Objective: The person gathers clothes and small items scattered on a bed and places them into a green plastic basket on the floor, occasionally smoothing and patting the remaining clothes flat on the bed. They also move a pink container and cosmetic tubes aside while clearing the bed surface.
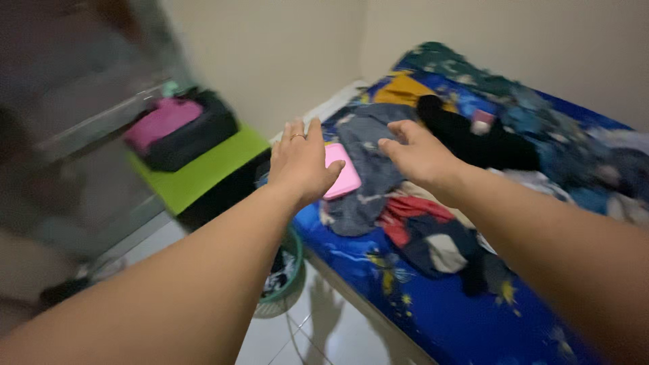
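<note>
Pink flat case (pixel 341 170), long axis running away, left hand (pixel 302 162) over it.

pink case (pixel 343 172): partly hidden by left hand (pixel 302 164) | shelf (pixel 81 128): blurred | basket (pixel 287 274): mostly hidden by forearm

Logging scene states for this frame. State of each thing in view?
Left hand: open, empty, over the pink case.
Right hand: open, empty, above the grey garment.
Pink case: flat on the clothes.
Grey garment: crumpled, unfolded.
Black garment: heaped.
Green basket: on floor, partly filled.
</note>
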